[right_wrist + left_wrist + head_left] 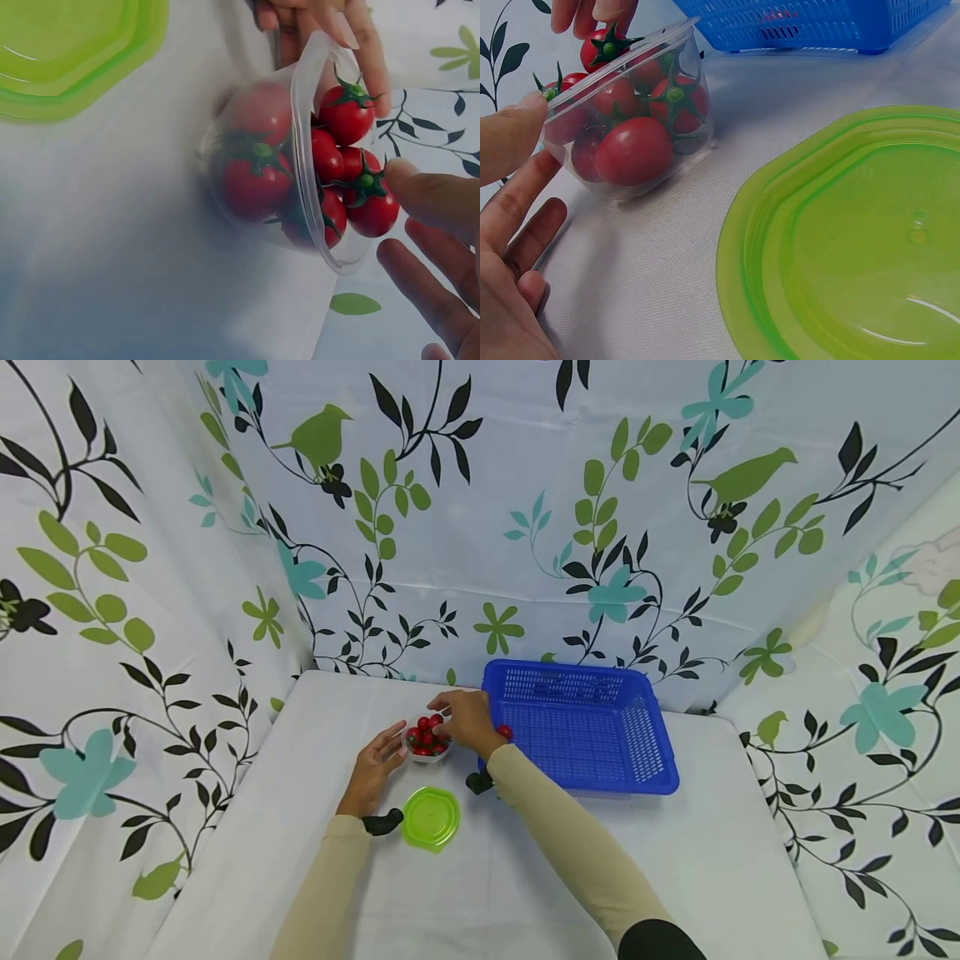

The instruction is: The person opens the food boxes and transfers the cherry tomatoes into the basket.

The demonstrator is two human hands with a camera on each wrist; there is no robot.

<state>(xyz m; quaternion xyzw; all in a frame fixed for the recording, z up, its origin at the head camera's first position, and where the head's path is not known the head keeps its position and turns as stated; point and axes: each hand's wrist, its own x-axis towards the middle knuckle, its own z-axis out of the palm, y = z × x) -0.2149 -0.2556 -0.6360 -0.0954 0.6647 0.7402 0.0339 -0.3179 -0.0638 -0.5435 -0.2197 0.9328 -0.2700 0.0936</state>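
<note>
A clear plastic tub (427,759) full of red cherry tomatoes (424,742) with green stems stands on the table. My left hand (371,768) is at its left side, the thumb touching the rim and the fingers extended along the wall. Over the tub's right side reaches my right hand (467,720). In the right wrist view its thumb touches a tomato (373,214) on top of the heap, with the other fingers spread beside it. A green lid (431,819) lies flat on the table in front of the tub.
To the right stands a blue perforated basket (663,752). A red tomato (504,732) is at the basket's left side, partly hidden by the right arm. White cloth (315,752) covers the table, and a leaf-patterned curtain hangs behind it.
</note>
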